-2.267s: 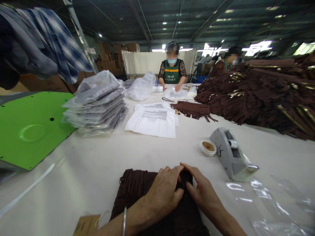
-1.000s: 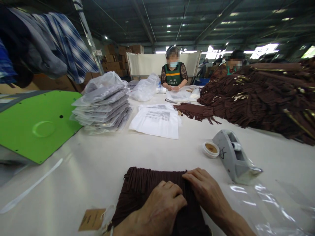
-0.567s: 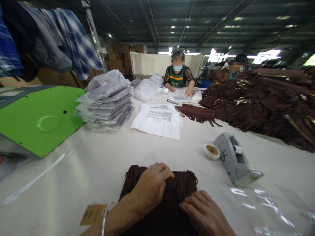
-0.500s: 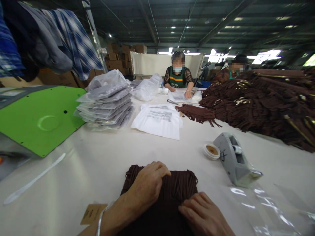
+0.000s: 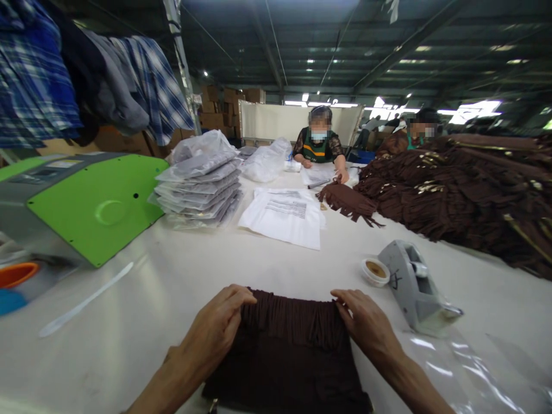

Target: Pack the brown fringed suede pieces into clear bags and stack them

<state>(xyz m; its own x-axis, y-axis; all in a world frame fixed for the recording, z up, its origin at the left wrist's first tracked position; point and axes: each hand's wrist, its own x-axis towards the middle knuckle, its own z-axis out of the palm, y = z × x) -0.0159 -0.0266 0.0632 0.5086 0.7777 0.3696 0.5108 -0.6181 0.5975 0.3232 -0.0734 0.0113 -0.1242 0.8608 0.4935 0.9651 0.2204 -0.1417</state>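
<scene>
A dark brown fringed bag (image 5: pixel 284 362) lies flat on the table in front of me, its strips gathered along the far edge. My left hand (image 5: pixel 226 313) is closed at the far left corner, fingers curled over the fringe. At the far right corner, my right hand (image 5: pixel 357 316) pinches the edge between thumb and fingers. A bit of gold-coloured metal shows at the bag's near left corner. The palm sides of both hands are hidden.
A grey tape dispenser (image 5: pixel 416 287) and a small round tub (image 5: pixel 376 271) stand right. Clear plastic (image 5: pixel 466 368) lies nearby. Beyond are white printed bags (image 5: pixel 280 221), stacked bagged goods (image 5: pixel 200 187), a brown pile (image 5: pixel 466 190), a green machine (image 5: pixel 103 201) and a co-worker (image 5: pixel 319 144).
My left hand has moved left to the bag's far left corner, and my right hand forward to the far right corner. The co-worker's hand has reached to the brown fringed piece opposite.
</scene>
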